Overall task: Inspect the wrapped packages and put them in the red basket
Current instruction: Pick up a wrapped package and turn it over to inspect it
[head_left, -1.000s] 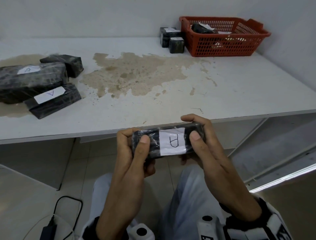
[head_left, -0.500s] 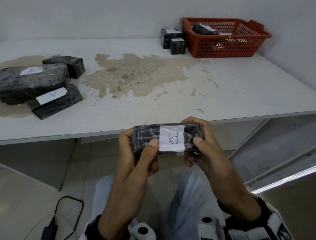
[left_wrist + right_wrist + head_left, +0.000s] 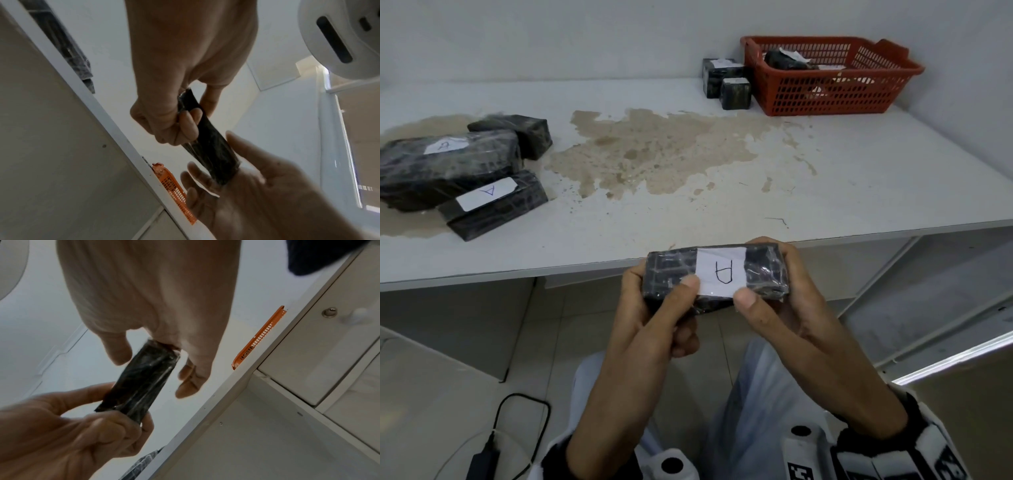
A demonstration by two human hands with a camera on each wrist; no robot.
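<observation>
I hold a black film-wrapped package (image 3: 671, 274) with a white hand-marked label (image 3: 720, 275) level in front of the table's front edge. My left hand (image 3: 650, 308) grips its left end, thumb on top beside the label. My right hand (image 3: 784, 308) grips the right end, thumb at the label's near edge. The left wrist view shows the package (image 3: 211, 151) with my left hand's fingers (image 3: 189, 123) curled round it. In the right wrist view the package (image 3: 141, 382) spans both hands. The red basket (image 3: 825, 99) stands at the table's far right with a wrapped package (image 3: 787, 60) inside.
Three wrapped packages (image 3: 448, 164) lie grouped at the table's left, two with labels up. Two small wrapped blocks (image 3: 734, 92) stand just left of the basket. A brown stain (image 3: 654, 150) covers the table's middle. A black cable and adapter (image 3: 486, 455) lie on the floor.
The package has turned a little so its label faces up more squarely. Both thumbs have slid along its near side to the label's edges. The hands have stayed in place.
</observation>
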